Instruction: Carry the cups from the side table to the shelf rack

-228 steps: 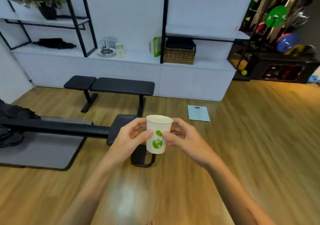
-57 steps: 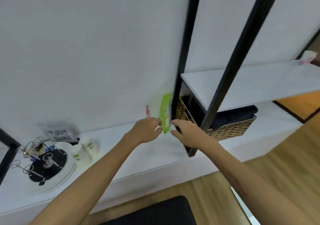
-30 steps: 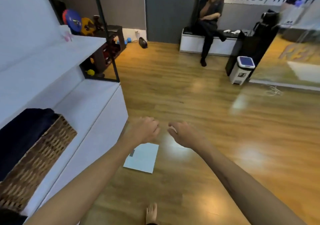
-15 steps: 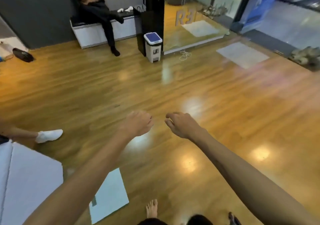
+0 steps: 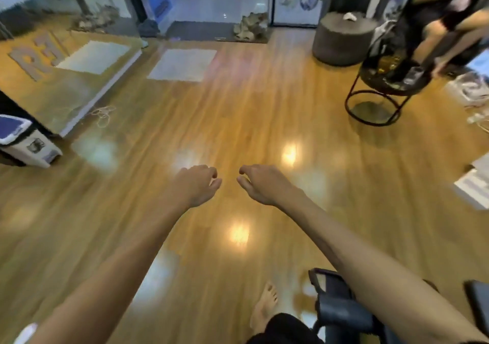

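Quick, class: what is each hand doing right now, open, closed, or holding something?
Left hand: empty, fingers loosely curled, open.
Right hand: empty, fingers loosely curled, open.

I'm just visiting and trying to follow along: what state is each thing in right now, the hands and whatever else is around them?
Left hand: empty, fingers loosely curled, held out over the floor.
Right hand: empty, fingers loosely curled, apart from the left.
Round black side table: upright, far right; contents too blurred to tell.
White bin: upright, lid shut.
Bare foot: flat on the floor.
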